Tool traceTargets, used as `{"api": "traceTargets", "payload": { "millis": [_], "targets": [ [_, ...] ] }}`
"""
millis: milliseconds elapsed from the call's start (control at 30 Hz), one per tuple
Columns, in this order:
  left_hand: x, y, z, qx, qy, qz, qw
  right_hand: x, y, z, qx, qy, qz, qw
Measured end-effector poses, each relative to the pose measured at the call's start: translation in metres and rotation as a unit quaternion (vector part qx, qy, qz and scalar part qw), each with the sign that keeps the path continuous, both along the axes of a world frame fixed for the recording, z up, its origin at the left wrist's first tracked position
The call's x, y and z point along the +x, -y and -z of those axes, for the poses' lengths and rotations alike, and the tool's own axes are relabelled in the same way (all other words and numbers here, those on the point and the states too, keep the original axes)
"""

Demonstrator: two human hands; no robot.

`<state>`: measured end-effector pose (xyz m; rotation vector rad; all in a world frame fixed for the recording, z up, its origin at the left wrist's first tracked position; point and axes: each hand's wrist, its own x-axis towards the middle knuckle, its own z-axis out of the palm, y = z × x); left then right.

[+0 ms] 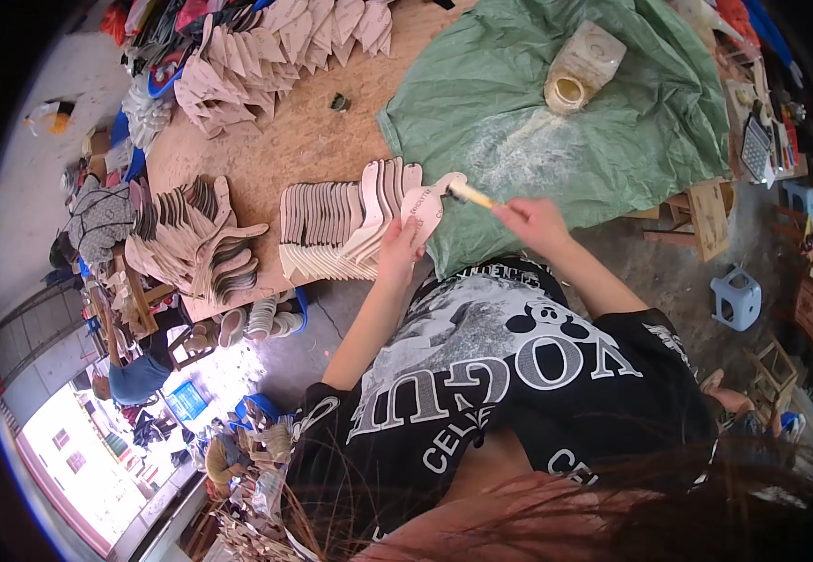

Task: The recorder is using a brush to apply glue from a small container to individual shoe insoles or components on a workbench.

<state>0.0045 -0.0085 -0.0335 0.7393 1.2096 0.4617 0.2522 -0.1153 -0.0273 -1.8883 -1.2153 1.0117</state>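
Pink sole [430, 208] pinched in left hand [400, 251]; right hand [535, 225] grips brush [476, 197] at sole's two o'clock. You're likely gluing; next, spread evenly.

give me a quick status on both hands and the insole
Left hand holding pale insole. Right hand gripping brush, bristles at the insole, contact unclear. Row of insoles close beside left hand, not between brush and insole.

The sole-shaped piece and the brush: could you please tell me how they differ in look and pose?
The sole-shaped piece is broad and pale pink with dark print; the brush is narrow with a yellowish handle. The piece is in the left hand, slanting up to the right; the brush is in the right hand, slanting up to the left. Both are held.
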Motion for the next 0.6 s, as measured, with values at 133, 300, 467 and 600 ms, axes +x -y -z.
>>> {"api": "traceTargets", "payload": {
  "millis": [133,300,467,600],
  "targets": [
    [0.003,0.001,0.000,-0.048,-0.005,-0.011,0.999,-0.022,0.008,0.006,0.068,0.066,-0.077,0.993],
    [-0.004,-0.002,0.006,-0.079,0.024,-0.016,0.996,-0.031,0.001,0.026,0.093,0.136,-0.088,0.982],
    [-0.004,-0.002,0.006,-0.109,0.037,-0.031,0.993,-0.028,-0.006,0.054,-0.009,0.134,-0.068,0.989],
    [-0.013,-0.007,0.004,-0.111,0.013,0.000,0.994,-0.018,-0.005,0.074,-0.046,0.188,-0.064,0.979]
  ]
}}
